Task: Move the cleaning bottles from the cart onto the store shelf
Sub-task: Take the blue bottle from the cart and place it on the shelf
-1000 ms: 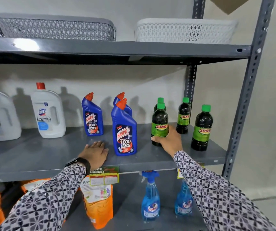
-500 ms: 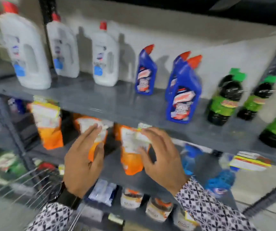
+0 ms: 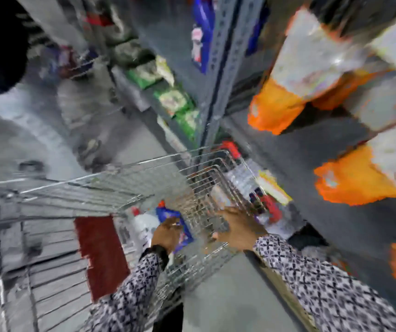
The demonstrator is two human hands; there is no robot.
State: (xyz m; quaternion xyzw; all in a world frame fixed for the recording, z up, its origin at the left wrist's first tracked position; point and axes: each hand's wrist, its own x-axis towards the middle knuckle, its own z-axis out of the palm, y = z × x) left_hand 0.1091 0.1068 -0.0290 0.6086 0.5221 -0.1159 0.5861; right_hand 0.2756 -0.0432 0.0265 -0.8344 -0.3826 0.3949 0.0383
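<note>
The view is blurred and tilted down onto a wire shopping cart (image 3: 125, 185). Inside it lie a white bottle with a red cap (image 3: 144, 224) and a blue bottle with an orange cap (image 3: 168, 213). My left hand (image 3: 167, 236) reaches into the cart, right over the blue bottle, fingers curled; whether it grips the bottle is unclear. My right hand (image 3: 236, 227) hovers at the cart's right wire wall, fingers spread, holding nothing. The store shelf (image 3: 312, 144) rises to the right.
Orange and white refill pouches (image 3: 350, 173) sit on the lower shelf at right. A dark red flap (image 3: 100, 255) hangs in the cart. Green packets (image 3: 175, 101) line a further shelf beyond a grey upright post (image 3: 223, 68). Grey floor lies on the left.
My head has swung from the shelf down and left to the cart. Both hands dropped from the shelf edge; the left one is now inside the cart over the blue bottle.
</note>
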